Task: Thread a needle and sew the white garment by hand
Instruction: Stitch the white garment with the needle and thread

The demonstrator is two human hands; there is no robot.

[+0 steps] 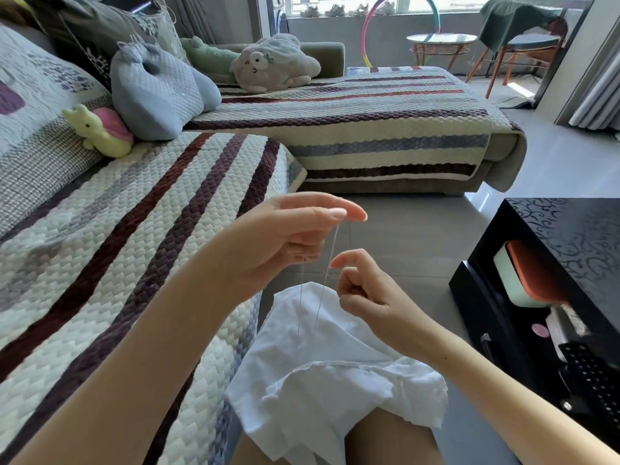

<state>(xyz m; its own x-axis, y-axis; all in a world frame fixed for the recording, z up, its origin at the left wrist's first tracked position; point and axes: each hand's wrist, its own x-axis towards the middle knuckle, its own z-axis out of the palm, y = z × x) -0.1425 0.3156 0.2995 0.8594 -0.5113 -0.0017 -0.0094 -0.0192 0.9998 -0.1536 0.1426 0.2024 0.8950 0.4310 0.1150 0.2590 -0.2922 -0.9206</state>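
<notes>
Head view, white garment (pixel 322 377) lay crumpled on the lap (pixel 385 441), fine thread (pixel 321 298) rose from it, left hand (pixel 285 239) grip pinched it high, right hand (pixel 367 297) grip pinched lower.

1. A sofa (pixel 134 213) with a striped quilted cover runs along the left.
2. Grey floor (pixel 553 169), sunlit far right.
3. Black cabinet (pixel 570 236) near right.
4. Far window (pixel 335 5), round glass table (pixel 441 38), chair (pixel 523 41).

Plush snail (pixel 100 137) and grey pillow (pixel 154 92) on the striped sofa (pixel 151 213) (black table (pixel 570 229) alongside)
</notes>
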